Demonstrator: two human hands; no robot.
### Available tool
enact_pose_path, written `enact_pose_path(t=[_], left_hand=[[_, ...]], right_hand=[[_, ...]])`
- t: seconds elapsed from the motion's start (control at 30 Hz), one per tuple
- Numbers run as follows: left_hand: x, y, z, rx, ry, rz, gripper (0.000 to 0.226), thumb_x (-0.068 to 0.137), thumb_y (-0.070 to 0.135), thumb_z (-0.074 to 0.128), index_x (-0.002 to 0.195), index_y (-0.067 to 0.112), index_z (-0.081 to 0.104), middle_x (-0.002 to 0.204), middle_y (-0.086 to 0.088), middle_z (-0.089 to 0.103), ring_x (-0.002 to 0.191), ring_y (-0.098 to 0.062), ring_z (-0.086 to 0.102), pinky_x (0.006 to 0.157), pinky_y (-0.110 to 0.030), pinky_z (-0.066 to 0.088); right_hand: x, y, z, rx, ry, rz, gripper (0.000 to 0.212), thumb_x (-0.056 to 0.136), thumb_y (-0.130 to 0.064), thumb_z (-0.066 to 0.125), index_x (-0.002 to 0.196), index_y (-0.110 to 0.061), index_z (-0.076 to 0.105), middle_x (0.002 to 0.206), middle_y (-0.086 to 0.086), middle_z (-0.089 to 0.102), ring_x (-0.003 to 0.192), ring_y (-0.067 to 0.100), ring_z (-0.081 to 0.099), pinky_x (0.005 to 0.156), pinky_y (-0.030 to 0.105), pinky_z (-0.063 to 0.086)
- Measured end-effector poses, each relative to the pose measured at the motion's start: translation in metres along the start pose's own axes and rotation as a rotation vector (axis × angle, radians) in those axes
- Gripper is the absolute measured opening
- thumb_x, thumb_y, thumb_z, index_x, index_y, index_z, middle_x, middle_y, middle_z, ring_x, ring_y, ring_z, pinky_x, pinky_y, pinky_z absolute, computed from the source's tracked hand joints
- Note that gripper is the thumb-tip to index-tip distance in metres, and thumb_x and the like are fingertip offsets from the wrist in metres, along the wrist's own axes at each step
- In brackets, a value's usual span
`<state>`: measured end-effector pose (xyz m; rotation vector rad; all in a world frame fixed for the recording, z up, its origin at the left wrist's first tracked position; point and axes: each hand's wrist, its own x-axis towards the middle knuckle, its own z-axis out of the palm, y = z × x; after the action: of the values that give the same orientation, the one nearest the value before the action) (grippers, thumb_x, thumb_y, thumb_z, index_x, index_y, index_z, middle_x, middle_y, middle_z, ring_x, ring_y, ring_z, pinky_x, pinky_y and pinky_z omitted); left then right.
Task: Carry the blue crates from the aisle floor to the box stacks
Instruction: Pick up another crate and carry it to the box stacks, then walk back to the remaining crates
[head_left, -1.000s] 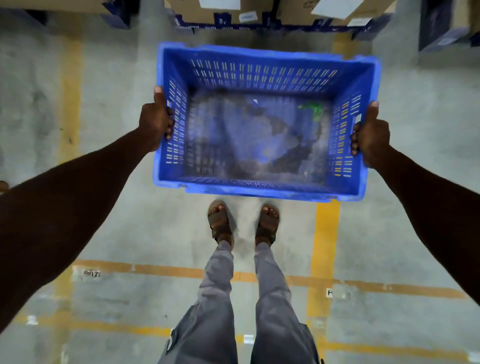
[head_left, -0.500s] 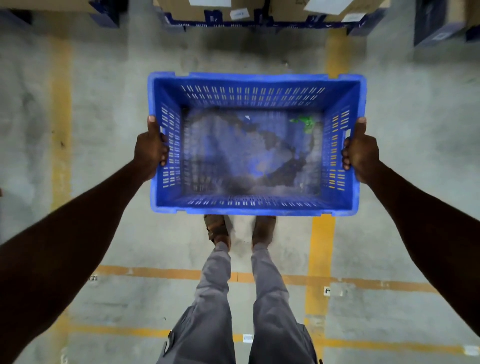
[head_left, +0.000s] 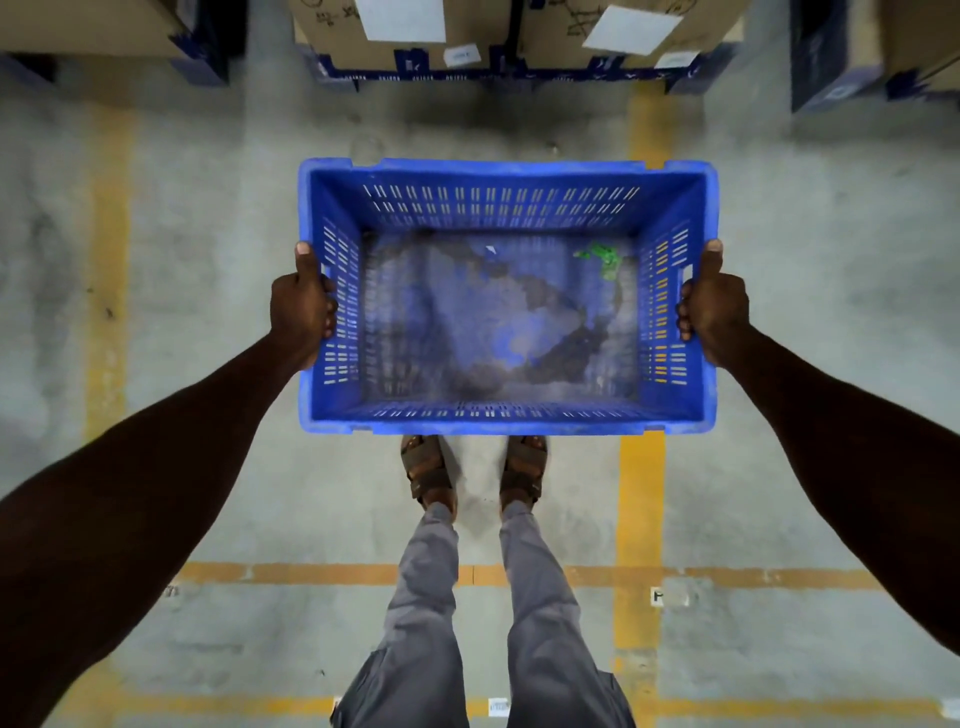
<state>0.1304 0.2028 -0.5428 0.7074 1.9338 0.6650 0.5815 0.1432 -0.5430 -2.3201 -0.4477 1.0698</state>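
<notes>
both hands, left hand (head_left: 301, 306) and right hand (head_left: 714, 306), grip an empty blue crate (head_left: 506, 179) mid-carry; next, likely walk it ahead to the cardboard box stacks (head_left: 519, 36).

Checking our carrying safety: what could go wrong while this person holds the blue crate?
The blue crate hides part of the floor ahead, so a trip seems possible in open sandals. The left hand and right hand grip only the end walls; a slip could drop it on the toes.

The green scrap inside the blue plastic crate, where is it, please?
In the head view, the green scrap lies in the far right corner of the blue plastic crate, near the right hand.
</notes>
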Motion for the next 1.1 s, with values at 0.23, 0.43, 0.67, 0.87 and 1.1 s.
enact_pose_path(t=[0.23,0.43,0.67,0.87,1.1], left_hand=[[-0.024,0.004,-0.007,0.385,0.021,0.042,0.076,0.091,0.071,0.040,0.122,0.002,0.052,0.123,-0.030,0.060,0.113,-0.044,0.059,0.097,-0.051,0.047],[-0.135,0.040,0.001,0.333,-0.131,0.265,0.084,0.087,0.070,0.048,0.141,0.005,0.046,0.140,-0.021,0.054,0.127,-0.035,0.054,0.107,-0.049,0.042],[-0.285,0.096,0.013,0.147,-0.407,0.402,0.042,0.101,0.032,0.053,0.136,0.010,0.046,0.104,0.009,0.057,0.084,0.014,0.055,0.078,-0.003,0.036],[-0.359,0.109,0.052,0.098,-0.662,0.421,0.080,0.073,0.077,0.053,0.133,0.023,0.049,0.107,-0.003,0.063,0.094,-0.018,0.063,0.084,-0.038,0.049],[-0.460,0.097,0.137,0.266,-0.914,0.526,0.055,0.078,0.074,0.058,0.116,0.034,0.055,0.096,0.001,0.065,0.082,-0.018,0.065,0.073,-0.036,0.049]], right_hand=[[-0.030,0.000,-0.006,-0.203,-0.026,-0.060,0.073,0.090,-0.080,0.034,0.120,-0.015,0.050,0.127,0.030,0.061,0.109,0.043,0.064,0.092,0.051,0.050],[-0.142,-0.023,-0.030,-0.146,0.019,-0.187,0.075,0.102,-0.048,0.050,0.157,-0.004,0.025,0.158,0.026,0.035,0.145,0.040,0.035,0.118,0.044,0.028],[-0.279,-0.022,-0.106,0.129,0.117,-0.229,0.072,0.102,-0.051,0.045,0.159,-0.013,0.022,0.162,0.017,0.031,0.149,0.026,0.031,0.118,0.033,0.026],[-0.331,0.015,-0.167,0.391,0.287,-0.124,0.079,0.091,-0.073,0.043,0.156,-0.031,0.026,0.145,0.004,0.052,0.120,0.022,0.060,0.099,0.034,0.046],[-0.345,0.090,-0.251,0.666,0.442,0.013,0.059,0.100,-0.060,0.043,0.152,-0.035,0.028,0.120,-0.012,0.059,0.092,0.016,0.071,0.084,0.046,0.056]])
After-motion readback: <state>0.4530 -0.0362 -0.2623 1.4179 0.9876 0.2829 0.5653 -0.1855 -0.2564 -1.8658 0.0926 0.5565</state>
